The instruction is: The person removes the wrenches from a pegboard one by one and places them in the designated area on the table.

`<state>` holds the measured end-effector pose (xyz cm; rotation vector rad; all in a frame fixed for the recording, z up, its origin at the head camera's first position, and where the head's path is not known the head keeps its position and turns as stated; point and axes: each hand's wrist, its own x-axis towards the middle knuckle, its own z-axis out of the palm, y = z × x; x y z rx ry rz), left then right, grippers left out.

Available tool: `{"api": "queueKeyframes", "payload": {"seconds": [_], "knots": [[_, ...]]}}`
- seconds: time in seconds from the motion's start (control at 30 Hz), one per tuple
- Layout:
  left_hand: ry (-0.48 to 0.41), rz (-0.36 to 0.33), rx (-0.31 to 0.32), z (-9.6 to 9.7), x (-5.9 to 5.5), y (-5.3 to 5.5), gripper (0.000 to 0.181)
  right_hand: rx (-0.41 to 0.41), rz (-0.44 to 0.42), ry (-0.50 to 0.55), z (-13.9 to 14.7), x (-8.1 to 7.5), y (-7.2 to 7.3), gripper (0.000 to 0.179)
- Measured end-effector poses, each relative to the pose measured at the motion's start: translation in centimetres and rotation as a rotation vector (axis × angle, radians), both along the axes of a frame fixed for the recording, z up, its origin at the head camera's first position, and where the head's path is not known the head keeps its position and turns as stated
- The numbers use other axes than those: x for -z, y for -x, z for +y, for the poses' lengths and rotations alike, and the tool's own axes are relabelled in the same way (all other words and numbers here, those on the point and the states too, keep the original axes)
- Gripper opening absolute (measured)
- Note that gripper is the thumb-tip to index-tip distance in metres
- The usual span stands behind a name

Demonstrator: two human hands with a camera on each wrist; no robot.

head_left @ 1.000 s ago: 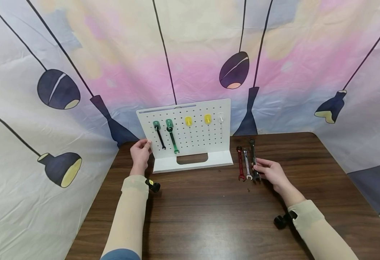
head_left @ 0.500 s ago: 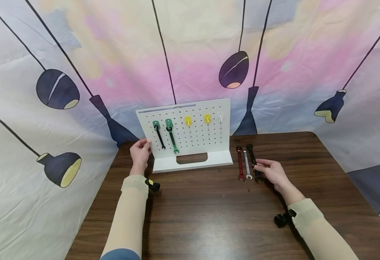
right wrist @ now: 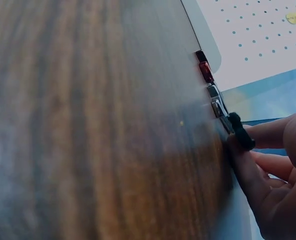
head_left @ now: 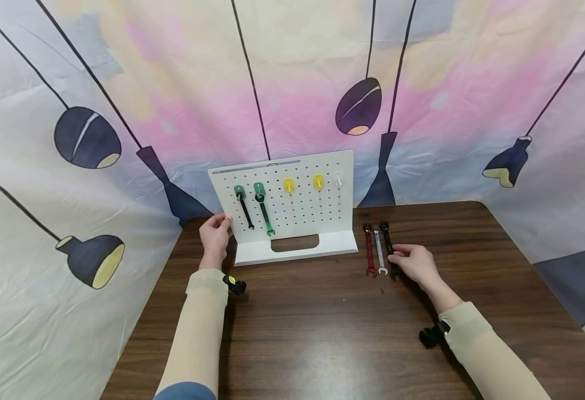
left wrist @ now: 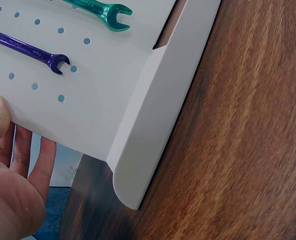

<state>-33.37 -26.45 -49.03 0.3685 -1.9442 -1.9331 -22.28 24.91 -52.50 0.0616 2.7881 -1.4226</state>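
Note:
My left hand [head_left: 215, 233] holds the left edge of a white pegboard stand [head_left: 302, 214], thumb in front and fingers behind in the left wrist view. From green hooks on it hang a purple wrench [left wrist: 25, 49], dark in the head view, and a green wrench [head_left: 266, 214]. At the right, my right hand [head_left: 416, 264] pinches a black wrench [head_left: 386, 236] between thumb and fingers; its lower end is close by the fingertips. Beside it, a silver wrench [head_left: 379, 253] and a red wrench [head_left: 369, 250] lie side by side on the table.
Two yellow hooks [head_left: 289, 185] and a clear hook [head_left: 339, 179] on the board bear no wrench. The wooden table [head_left: 312, 333] extends in front of the stand. A printed cloth [head_left: 302, 83] hangs close behind the table's back edge.
The black wrench's far end has come slightly nearer and left, and its tilt has changed a little within the right hand's pinch. The left hand keeps its hold on the board.

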Motion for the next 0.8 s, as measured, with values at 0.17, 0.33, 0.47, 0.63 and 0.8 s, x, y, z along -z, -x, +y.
{"api": "queueKeyframes", "payload": {"seconds": [0.17,0.33,0.47,0.63,0.8], "knots": [[0.008,-0.006,0.003,0.02,-0.08,-0.08,0.020,0.012,0.000,-0.050,-0.07,-0.24,0.08,0.046],[0.014,-0.017,0.010,0.00,-0.17,-0.12,0.024,0.006,0.001,-0.086,-0.13,-0.29,0.27,0.045],[0.013,-0.016,0.012,-0.02,-0.13,-0.13,0.024,-0.009,0.012,-0.132,-0.23,-0.15,0.51,0.044],[0.014,-0.013,0.009,-0.04,-0.11,-0.10,0.025,-0.020,0.020,-0.159,-0.28,-0.06,0.62,0.042],[0.007,-0.014,0.011,0.03,-0.22,-0.09,0.023,-0.014,0.023,-0.173,-0.34,-0.13,0.54,0.041]]}}
